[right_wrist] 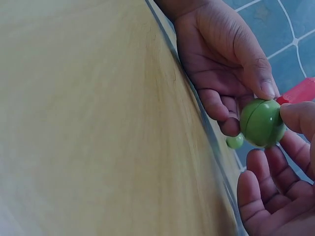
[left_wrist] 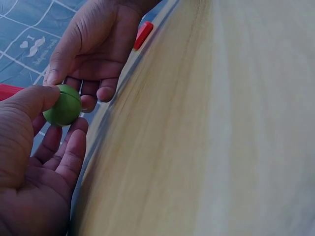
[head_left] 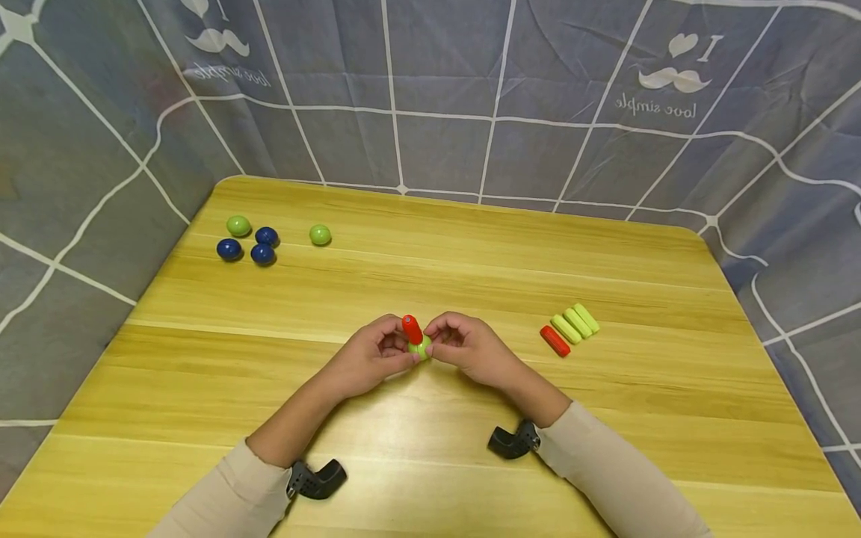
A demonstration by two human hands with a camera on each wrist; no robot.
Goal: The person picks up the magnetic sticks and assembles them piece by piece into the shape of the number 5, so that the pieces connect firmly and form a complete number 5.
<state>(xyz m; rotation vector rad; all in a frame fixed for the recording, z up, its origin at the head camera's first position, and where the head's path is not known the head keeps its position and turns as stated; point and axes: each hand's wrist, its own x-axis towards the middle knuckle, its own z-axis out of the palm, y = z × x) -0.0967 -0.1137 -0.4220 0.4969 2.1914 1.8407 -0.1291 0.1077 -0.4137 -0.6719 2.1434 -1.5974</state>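
Observation:
Near the middle of the table, a green ball [head_left: 421, 348] with a red stick [head_left: 412, 329] standing up from it is between both hands. The left hand [head_left: 374, 356] pinches the ball from its left side. From the right, the right hand [head_left: 476, 350] pinches the same ball with thumb and fingertips. In the left wrist view the green ball [left_wrist: 66, 105] shows a seam line. The right wrist view shows the ball [right_wrist: 263, 123] held by both thumbs and fingers, with the red stick [right_wrist: 298, 92] beyond, partly hidden by a hand.
At the back left of the table [head_left: 471, 254] lie several blue balls [head_left: 263, 254] and a green ball [head_left: 238, 226], with another green ball [head_left: 320, 235] apart from them. To the right are several yellow-green sticks [head_left: 575, 323] in a row beside a red stick [head_left: 554, 341]. Grey curtains hang behind.

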